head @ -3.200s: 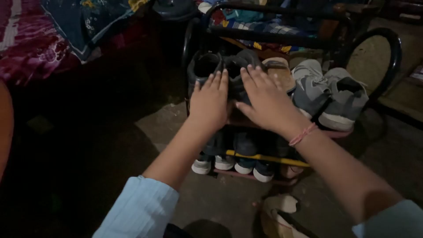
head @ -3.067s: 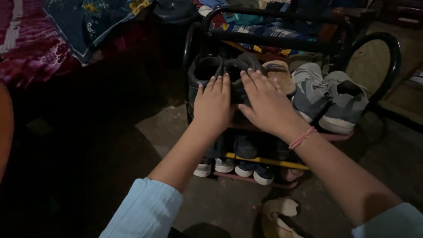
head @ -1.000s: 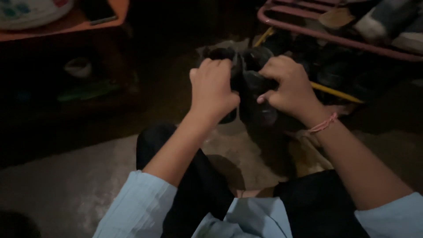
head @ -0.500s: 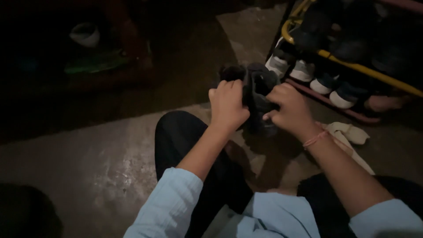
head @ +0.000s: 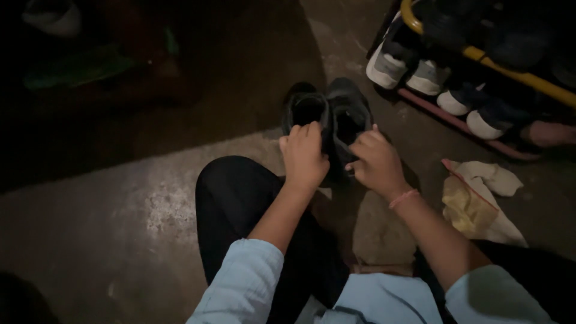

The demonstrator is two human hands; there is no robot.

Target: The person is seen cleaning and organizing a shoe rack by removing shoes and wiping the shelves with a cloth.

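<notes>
Dim concrete floor (head: 150,204) fills the head view, with a shoe rack (head: 510,72) at the upper right holding white-toed shoes (head: 420,75). At upper centre a pair of dark shoes (head: 327,114) stands side by side on the floor, openings up. The left hand (head: 303,157) is curled over the heel rim of the left shoe; the right hand (head: 377,163) pinches the heel edge of the right one. A crumpled cloth (head: 477,201) lies at right. By my reading, the pair is just being set down; letting go would call for both shoes resting flat.

Very dim, grainy view; edges sink into black shadow, centre faintly lit.
</notes>
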